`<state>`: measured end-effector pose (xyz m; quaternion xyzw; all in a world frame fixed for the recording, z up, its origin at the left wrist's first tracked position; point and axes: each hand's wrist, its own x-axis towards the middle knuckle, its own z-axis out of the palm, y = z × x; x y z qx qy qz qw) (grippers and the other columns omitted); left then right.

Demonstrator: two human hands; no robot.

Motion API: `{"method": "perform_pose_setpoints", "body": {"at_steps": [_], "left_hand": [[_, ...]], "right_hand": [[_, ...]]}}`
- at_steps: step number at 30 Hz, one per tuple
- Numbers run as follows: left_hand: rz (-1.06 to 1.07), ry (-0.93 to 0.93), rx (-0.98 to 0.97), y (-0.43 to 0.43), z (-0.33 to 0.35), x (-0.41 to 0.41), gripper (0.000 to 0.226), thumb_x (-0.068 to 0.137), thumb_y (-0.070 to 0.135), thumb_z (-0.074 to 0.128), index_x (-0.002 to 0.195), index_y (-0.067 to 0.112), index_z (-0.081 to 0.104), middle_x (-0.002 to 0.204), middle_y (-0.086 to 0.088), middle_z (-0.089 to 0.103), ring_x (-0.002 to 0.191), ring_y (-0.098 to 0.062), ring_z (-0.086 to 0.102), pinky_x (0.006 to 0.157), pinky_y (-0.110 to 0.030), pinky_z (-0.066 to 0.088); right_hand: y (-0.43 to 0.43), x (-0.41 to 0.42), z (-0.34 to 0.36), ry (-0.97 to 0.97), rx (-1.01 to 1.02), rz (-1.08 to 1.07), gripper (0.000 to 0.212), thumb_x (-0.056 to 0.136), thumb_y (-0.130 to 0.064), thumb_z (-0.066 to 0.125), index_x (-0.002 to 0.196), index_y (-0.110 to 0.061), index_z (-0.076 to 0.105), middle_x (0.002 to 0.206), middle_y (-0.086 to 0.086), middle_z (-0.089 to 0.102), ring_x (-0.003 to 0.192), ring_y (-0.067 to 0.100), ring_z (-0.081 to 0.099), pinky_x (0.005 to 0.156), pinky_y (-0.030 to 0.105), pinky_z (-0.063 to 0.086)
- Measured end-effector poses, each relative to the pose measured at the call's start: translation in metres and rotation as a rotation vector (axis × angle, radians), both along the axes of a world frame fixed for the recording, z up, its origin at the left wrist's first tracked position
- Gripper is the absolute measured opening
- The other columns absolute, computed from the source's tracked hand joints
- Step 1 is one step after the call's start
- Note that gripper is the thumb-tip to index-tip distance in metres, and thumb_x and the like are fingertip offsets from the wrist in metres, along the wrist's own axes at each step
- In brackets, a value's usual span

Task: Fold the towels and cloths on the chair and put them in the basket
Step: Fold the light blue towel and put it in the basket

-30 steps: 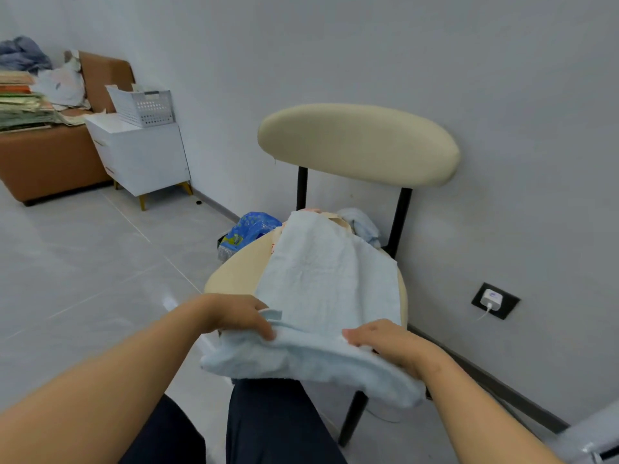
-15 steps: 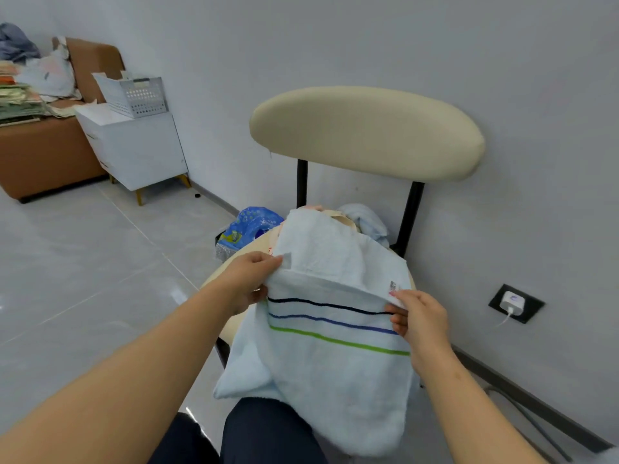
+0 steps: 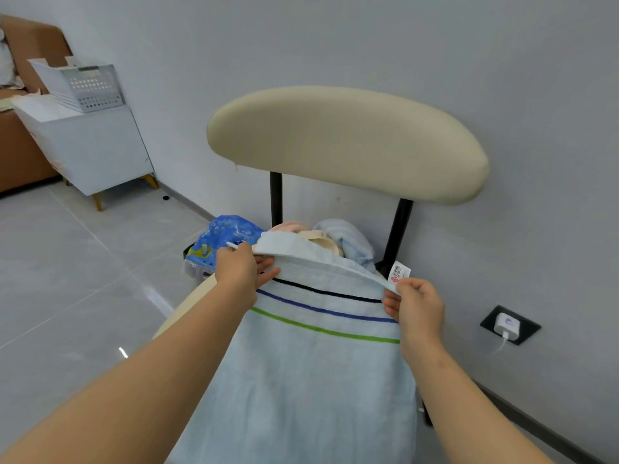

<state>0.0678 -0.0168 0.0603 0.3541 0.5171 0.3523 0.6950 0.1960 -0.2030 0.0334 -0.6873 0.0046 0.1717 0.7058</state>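
A light blue towel (image 3: 311, 380) with black, blue and green stripes lies over the seat of the cream chair (image 3: 348, 139) and hangs toward me. My left hand (image 3: 239, 267) pinches its far left corner. My right hand (image 3: 415, 306) pinches the far right corner, beside a white label (image 3: 399, 271). Both hold that folded edge up near the back of the seat. Behind the edge lie a pink cloth (image 3: 291, 227), a beige cloth (image 3: 320, 237) and a pale blue cloth (image 3: 351, 239). A white perforated basket (image 3: 90, 85) stands on a white cabinet (image 3: 90, 149) at far left.
A blue plastic packet (image 3: 221, 239) lies on the floor left of the chair. A brown sofa (image 3: 20, 95) stands beyond the cabinet. The grey wall is close behind the chair, with a black socket and white charger (image 3: 507, 324) low on the right. Grey floor tiles spread left.
Both hands have lifted the towel's near edge and carried it up and away toward the chair back, turning the striped side up. The view has moved closer to the chair.
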Motion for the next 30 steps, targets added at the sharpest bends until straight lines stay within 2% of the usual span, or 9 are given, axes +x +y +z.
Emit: {"method": "perform_pose_setpoints", "body": {"at_steps": [3, 6, 8, 10, 13, 18, 21, 24, 30], "left_hand": [[-0.035, 0.032, -0.013, 0.013, -0.008, 0.015, 0.031, 0.098, 0.011, 0.037, 0.128, 0.004, 0.043, 0.083, -0.012, 0.057, 0.071, -0.020, 0.062, 0.045, -0.031, 0.057], [-0.101, 0.015, 0.019, 0.021, -0.013, 0.026, 0.028, 0.100, 0.012, 0.038, 0.126, 0.003, 0.041, 0.089, -0.013, 0.058, 0.074, -0.019, 0.061, 0.062, -0.034, 0.058], [-0.216, 0.026, 0.100, 0.023, -0.016, 0.028, 0.020, 0.099, 0.012, 0.042, 0.119, 0.009, 0.045, 0.102, -0.012, 0.057, 0.085, -0.017, 0.060, 0.073, -0.033, 0.054], [-0.366, 0.063, 0.204, 0.023, -0.024, 0.024, 0.021, 0.097, 0.012, 0.047, 0.117, 0.020, 0.046, 0.116, -0.005, 0.052, 0.099, -0.017, 0.056, 0.081, -0.031, 0.051], [-0.599, 0.309, 0.507, 0.014, -0.046, 0.005, 0.041, 0.095, 0.011, 0.048, 0.132, 0.027, 0.041, 0.129, 0.002, 0.048, 0.116, -0.015, 0.049, 0.099, -0.036, 0.044], [-0.681, 0.738, 0.963, -0.027, -0.083, -0.055, 0.050, 0.086, 0.024, 0.061, 0.134, 0.022, 0.046, 0.137, 0.003, 0.044, 0.129, -0.018, 0.041, 0.103, -0.028, 0.031], [-0.680, 1.029, 0.843, -0.048, -0.098, -0.090, 0.061, 0.085, 0.041, 0.059, 0.140, 0.029, 0.034, 0.150, 0.002, 0.025, 0.135, -0.022, 0.032, 0.103, -0.034, 0.034], [-0.632, 1.158, 0.716, -0.062, -0.100, -0.112, 0.073, 0.085, 0.051, 0.056, 0.145, 0.027, 0.022, 0.148, -0.001, 0.028, 0.132, -0.026, 0.033, 0.102, -0.038, 0.034], [-0.582, 1.023, 0.488, -0.072, -0.098, -0.133, 0.082, 0.080, 0.045, 0.067, 0.142, 0.014, 0.023, 0.133, -0.012, 0.041, 0.120, -0.032, 0.044, 0.096, -0.042, 0.041]], "right_hand": [[0.016, 0.018, -0.004, -0.056, -0.067, 0.010, 0.018, 0.091, -0.005, 0.047, 0.077, -0.014, 0.053, 0.077, 0.010, 0.063, 0.057, 0.013, 0.055, 0.047, 0.015, 0.048], [0.028, 0.031, -0.009, -0.078, -0.095, 0.020, 0.020, 0.090, -0.004, 0.047, 0.076, -0.018, 0.054, 0.087, 0.013, 0.065, 0.060, 0.013, 0.056, 0.047, 0.013, 0.048], [0.031, 0.034, -0.011, -0.103, -0.096, 0.121, 0.020, 0.091, -0.006, 0.050, 0.090, -0.024, 0.059, 0.104, 0.011, 0.062, 0.076, 0.014, 0.058, 0.061, 0.017, 0.052], [0.028, 0.031, -0.013, -0.146, -0.136, 0.330, 0.038, 0.092, -0.014, 0.054, 0.122, -0.038, 0.051, 0.126, -0.003, 0.050, 0.105, 0.010, 0.050, 0.088, 0.026, 0.047], [0.017, 0.014, -0.021, -0.241, -0.205, 0.538, 0.067, 0.092, -0.017, 0.057, 0.144, -0.040, 0.023, 0.135, -0.019, 0.031, 0.125, 0.002, 0.032, 0.101, 0.023, 0.030], [-0.014, -0.042, -0.059, -0.518, -0.697, 0.816, 0.068, 0.089, -0.033, 0.057, 0.146, -0.037, 0.020, 0.153, -0.014, 0.021, 0.143, 0.007, 0.017, 0.115, 0.027, 0.017], [-0.037, -0.077, -0.073, -0.585, -0.940, 0.899, 0.062, 0.091, -0.050, 0.041, 0.146, -0.040, 0.015, 0.158, -0.011, 0.008, 0.146, 0.011, 0.000, 0.117, 0.031, 0.002], [-0.054, -0.101, -0.075, -0.634, -1.003, 0.941, 0.082, 0.069, -0.075, 0.020, 0.145, -0.044, 0.014, 0.158, -0.013, -0.002, 0.145, 0.012, -0.010, 0.116, 0.035, -0.007], [-0.075, -0.119, -0.074, -0.819, -1.158, 1.165, 0.101, 0.071, -0.067, 0.058, 0.145, -0.046, -0.007, 0.155, -0.009, -0.023, 0.142, 0.022, -0.026, 0.111, 0.052, -0.017]]}}
